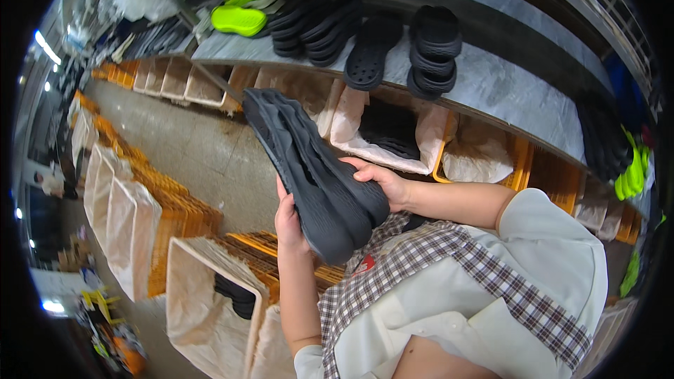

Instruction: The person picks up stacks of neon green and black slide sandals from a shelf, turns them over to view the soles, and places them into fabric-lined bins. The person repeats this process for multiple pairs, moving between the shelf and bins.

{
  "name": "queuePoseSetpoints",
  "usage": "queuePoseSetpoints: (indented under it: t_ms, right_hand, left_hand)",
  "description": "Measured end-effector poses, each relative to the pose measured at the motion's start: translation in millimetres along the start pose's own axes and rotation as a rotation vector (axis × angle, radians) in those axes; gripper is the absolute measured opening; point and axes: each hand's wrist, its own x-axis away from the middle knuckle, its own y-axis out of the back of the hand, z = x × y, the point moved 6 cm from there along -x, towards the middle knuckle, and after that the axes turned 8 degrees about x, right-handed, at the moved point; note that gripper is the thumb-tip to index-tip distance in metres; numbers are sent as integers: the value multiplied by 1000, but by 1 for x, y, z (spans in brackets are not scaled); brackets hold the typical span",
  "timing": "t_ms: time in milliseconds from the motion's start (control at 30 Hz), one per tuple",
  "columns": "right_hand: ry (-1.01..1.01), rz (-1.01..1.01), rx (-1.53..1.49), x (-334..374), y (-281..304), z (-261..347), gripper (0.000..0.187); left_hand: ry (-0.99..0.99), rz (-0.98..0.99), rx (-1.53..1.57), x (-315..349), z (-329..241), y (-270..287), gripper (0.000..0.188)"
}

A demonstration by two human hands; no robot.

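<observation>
A stack of several dark grey shoe soles (316, 175) is held tilted in front of my body, the soles nested against one another. My left hand (288, 221) is wrapped round its left edge, with part of the fingers hidden behind it. On the other side my right hand (382, 182) grips the stack, thumb on the near face. Beyond the stack, a pale-lined crate (340, 116) under the bench holds black soles (388, 131).
On the grey marbled bench (523, 91) stand black sole stacks (316, 24), a single holed sole (372, 56), another stack (433, 49) and bright yellow-green soles (239, 20). Lined orange crates (186, 214) line the floor at left. A nearer lined crate (193, 323) contains dark soles.
</observation>
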Motion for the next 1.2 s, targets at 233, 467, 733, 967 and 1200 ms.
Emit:
queuePoseSetpoints:
  t_ms: [233,467,733,967,1200]
  right_hand:
    - [428,-409,564,45,41,71,56]
    - [1026,-1009,650,138,137,183,62]
    - [559,-903,424,94,237,217,77]
    - [579,-790,224,60,247,214,60]
    - [680,-767,94,48,256,207,62]
  left_hand:
    - [129,184,-306,-79,5,-94,69]
    - [235,242,-743,-213,15,-181,70]
    - [301,113,-1103,-327,53,-189,65]
    - [451,-100,-1041,-337,58,-172,34]
    - [584,95,-874,-346,105,-184,65]
